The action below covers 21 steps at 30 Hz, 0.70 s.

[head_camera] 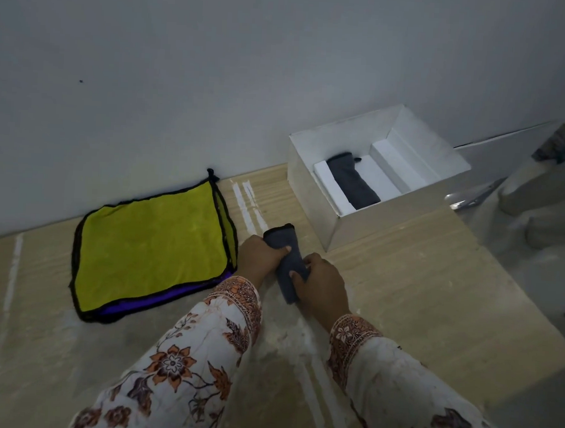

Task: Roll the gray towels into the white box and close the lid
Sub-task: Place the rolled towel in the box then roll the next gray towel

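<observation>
Both hands, left hand (262,255) and right hand (325,286), grasp a rolled gray towel (286,263) near the open white box (336,226).

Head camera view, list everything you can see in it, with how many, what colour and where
rolled towel: one, dark gray, on the table, gripped by both hands
towel in the box: one, dark gray, rolled, lying inside the box
white box: one, white, open, far right part of the table against the wall
flat cloth: one, yellow with black edging and a purple layer showing beneath, left part of the table near the wall
table: one, light wood grain, across the foreground
wall: one, pale gray, behind the table
left hand: one, on the roll's far end, floral sleeve
right hand: one, on the roll's near end, floral sleeve
</observation>
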Tool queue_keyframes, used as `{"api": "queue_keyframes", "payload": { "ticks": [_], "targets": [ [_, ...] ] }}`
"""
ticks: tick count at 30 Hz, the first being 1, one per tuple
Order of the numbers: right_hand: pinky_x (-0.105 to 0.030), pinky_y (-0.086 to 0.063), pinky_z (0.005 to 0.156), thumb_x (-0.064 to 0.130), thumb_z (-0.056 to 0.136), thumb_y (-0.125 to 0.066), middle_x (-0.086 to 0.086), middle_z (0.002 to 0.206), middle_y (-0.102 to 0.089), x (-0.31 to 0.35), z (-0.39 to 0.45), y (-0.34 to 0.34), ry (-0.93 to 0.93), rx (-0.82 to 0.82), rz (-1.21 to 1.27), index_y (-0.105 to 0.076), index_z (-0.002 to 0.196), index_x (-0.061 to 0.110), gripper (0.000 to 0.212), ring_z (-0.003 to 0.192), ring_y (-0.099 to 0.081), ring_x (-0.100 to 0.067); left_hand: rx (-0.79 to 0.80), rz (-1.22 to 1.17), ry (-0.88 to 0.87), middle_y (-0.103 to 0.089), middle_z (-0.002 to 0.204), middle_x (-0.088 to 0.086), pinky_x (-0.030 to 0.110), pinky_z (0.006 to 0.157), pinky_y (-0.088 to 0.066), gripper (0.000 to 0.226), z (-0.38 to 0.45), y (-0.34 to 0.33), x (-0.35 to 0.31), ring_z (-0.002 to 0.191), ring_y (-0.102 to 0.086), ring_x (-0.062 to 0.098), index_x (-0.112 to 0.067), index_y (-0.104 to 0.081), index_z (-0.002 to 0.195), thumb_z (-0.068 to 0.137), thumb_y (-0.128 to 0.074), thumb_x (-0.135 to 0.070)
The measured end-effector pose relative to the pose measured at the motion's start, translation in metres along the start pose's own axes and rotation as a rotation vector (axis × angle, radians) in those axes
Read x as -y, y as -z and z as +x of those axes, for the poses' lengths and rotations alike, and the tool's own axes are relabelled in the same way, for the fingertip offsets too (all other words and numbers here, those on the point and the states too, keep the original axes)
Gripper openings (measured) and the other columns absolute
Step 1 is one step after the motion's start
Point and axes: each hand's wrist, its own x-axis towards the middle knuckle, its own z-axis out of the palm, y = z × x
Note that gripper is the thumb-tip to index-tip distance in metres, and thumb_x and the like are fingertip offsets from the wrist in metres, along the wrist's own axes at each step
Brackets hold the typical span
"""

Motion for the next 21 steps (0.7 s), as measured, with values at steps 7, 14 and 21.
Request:
{"api": "queue_keyframes", "payload": {
  "ticks": [7, 14, 21],
  "targets": [
    [-0.034, -0.051, 0.072, 0.026, 0.090, -0.059, -0.014, 0.114, -0.064, 0.000, 0.006, -0.001, -0.023, 0.174, 0.176, -0.046, 0.134, 0.008, 0.049, 0.096, -0.063, -0.030, 0.136, -0.458, 0.174, -0.062, 0.112, 0.014, 0.046, 0.090, -0.054, 0.038, -0.007, 0.010, 0.003, 0.099, -0.063, 0.030, -0.005, -0.052, 0.114, 0.084, -0.068, -0.021],
    [-0.026, -0.028, 0.048, 0.011, 0.083, -0.061, -0.015, 0.066, -0.045, 0.034, 0.015, 0.008, 0.108, 0.279, 0.273, -0.045, 0.069, 0.006, 0.022, 0.059, -0.045, -0.022, 0.045, -0.931, 0.204, -0.070, 0.102, 0.010, 0.036, 0.066, -0.056, 0.018, -0.027, 0.042, 0.008, 0.091, -0.067, 0.027, -0.014, -0.061, 0.103, 0.085, -0.067, -0.015],
    [-0.032, -0.040, 0.064, 0.010, 0.087, -0.052, -0.002, 0.087, -0.058, 0.077, 0.027, 0.052, 0.182, 0.363, 0.406, -0.054, 0.101, 0.016, 0.015, 0.079, -0.055, -0.022, -0.052, -1.107, 0.134, -0.068, 0.111, 0.011, 0.028, 0.066, -0.048, 0.037, -0.033, 0.090, -0.012, 0.092, -0.064, 0.022, -0.004, -0.061, 0.118, 0.083, -0.069, -0.015]
  ]
}}
